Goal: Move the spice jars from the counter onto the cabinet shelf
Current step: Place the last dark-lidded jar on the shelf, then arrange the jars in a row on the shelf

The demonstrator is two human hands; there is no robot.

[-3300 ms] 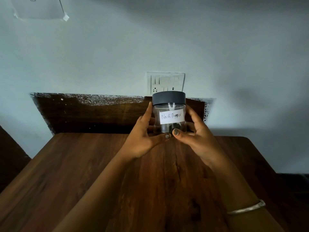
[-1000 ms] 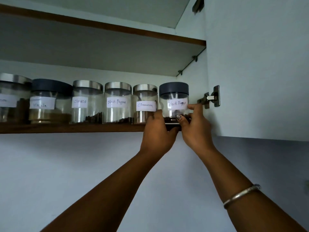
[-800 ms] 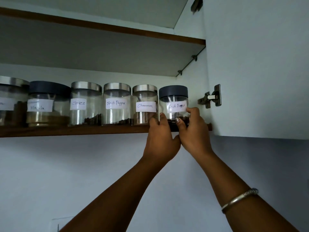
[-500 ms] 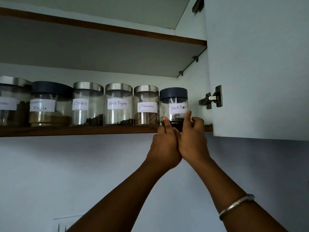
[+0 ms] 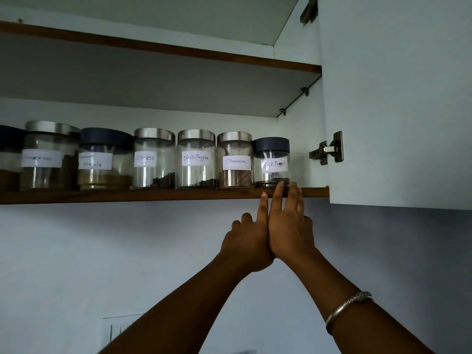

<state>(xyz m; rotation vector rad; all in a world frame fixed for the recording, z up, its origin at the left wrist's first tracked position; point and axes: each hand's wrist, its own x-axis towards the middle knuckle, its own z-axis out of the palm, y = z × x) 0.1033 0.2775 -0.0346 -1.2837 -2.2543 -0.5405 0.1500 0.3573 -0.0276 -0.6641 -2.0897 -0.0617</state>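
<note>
Touching upright dark-lidded clear glass Black Pepper jar (image 5: pixel 271 162), directly above, with right hand (image 5: pixel 290 231) grip spread; left hand (image 5: pixel 249 241) alongside, holding nothing.

Dim, bluish light; wide-angle bending at edges.

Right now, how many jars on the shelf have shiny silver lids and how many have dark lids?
Clear glass jars with shiny silver lids: 4
Clear glass jars with dark blue-grey lids: 3 (one cut off at the left edge)
Total: 7 jars on the wooden shelf
</note>
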